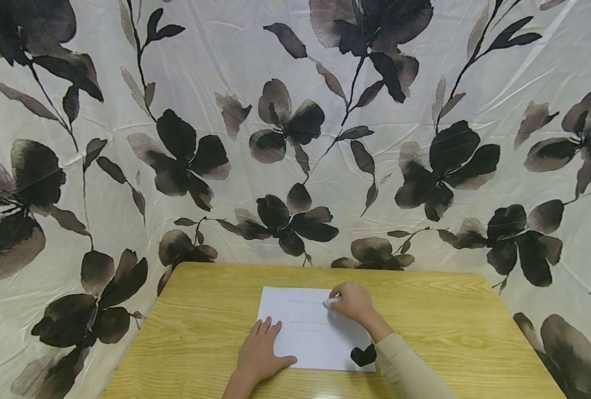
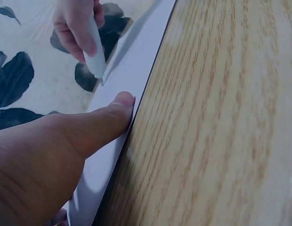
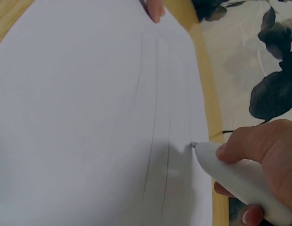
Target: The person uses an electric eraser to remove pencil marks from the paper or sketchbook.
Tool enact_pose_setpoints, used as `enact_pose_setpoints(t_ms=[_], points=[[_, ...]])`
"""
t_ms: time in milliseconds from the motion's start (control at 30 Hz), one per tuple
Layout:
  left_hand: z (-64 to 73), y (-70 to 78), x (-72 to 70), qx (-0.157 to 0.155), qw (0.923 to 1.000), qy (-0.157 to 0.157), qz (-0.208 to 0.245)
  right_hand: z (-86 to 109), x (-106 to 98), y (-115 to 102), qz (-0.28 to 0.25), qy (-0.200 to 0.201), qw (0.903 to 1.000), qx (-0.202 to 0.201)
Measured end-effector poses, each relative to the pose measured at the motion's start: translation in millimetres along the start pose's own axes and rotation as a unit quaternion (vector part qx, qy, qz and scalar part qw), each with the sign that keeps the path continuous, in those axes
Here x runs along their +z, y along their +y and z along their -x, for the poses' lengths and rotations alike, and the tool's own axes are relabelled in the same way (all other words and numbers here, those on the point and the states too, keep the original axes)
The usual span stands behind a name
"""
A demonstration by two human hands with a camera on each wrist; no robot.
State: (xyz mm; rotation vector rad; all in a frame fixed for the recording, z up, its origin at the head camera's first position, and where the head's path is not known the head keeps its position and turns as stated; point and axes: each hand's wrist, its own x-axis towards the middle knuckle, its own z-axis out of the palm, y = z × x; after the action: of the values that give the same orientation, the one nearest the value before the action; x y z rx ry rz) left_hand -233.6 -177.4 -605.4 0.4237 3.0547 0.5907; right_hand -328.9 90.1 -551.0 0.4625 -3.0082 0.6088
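A white sheet of paper (image 1: 320, 349) lies on the wooden table, with several thin, roughly parallel lines (image 3: 156, 94) across it. My left hand (image 1: 261, 350) rests flat on its left side, fingers spread; in the left wrist view the thumb (image 2: 120, 106) presses close to the paper's near edge. Near the far right part of the sheet, my right hand (image 1: 353, 302) pinches a thick white pen-shaped tool (image 3: 240, 181). Its small metal tip (image 3: 193, 145) meets the paper at the end of the line nearest the far edge.
The yellow wood-grain table (image 1: 200, 310) extends around the sheet. Behind it and along the sides hangs a white cloth (image 1: 195, 83) with dark flowers. A black heart-like shape (image 1: 363, 355) shows over the paper's near right corner, beside the right sleeve (image 1: 410, 366).
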Motion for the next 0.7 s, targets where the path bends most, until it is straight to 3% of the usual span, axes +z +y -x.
enact_pose_setpoints(t_ms=[700], points=[[0.8, 0.9, 1.9, -0.005, 1.0, -0.005, 0.0, -2.0, 2.4, -1.2, 0.001, 0.001, 1.0, -0.004]])
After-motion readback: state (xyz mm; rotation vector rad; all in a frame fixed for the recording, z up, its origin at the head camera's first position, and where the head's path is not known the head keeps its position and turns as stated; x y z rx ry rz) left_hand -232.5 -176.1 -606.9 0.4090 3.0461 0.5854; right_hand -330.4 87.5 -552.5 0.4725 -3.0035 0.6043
